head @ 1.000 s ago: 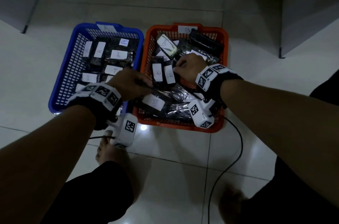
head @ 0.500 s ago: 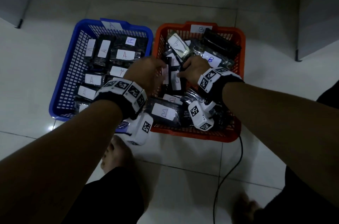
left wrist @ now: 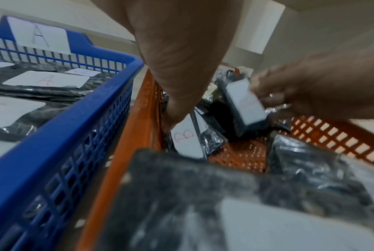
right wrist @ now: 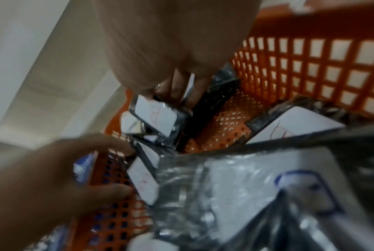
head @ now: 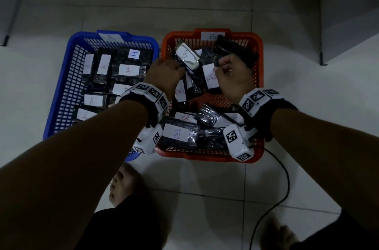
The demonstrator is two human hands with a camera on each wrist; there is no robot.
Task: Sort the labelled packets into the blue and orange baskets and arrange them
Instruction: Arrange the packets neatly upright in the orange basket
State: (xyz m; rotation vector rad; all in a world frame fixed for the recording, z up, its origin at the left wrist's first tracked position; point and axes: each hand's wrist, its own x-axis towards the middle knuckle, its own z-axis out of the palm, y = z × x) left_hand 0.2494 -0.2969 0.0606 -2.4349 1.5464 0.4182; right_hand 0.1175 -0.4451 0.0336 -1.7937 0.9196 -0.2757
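Note:
The blue basket on the left holds black packets labelled A. Beside it on the right, the orange basket holds packets labelled B. Both hands are inside the orange basket. My left hand reaches down along its left wall, and its fingers grip an upright B packet. My right hand pinches the top of another B packet and holds it tilted above the basket floor; the right wrist view shows that packet under the fingers.
The baskets stand side by side on a pale tiled floor. A black cable runs from the orange basket's near right corner towards me. My bare foot is close in front of the baskets. A grey cabinet stands at the far right.
My left hand has moved from the blue basket's edge into the orange basket. My right hand has shifted farther back and now holds a B packet raised.

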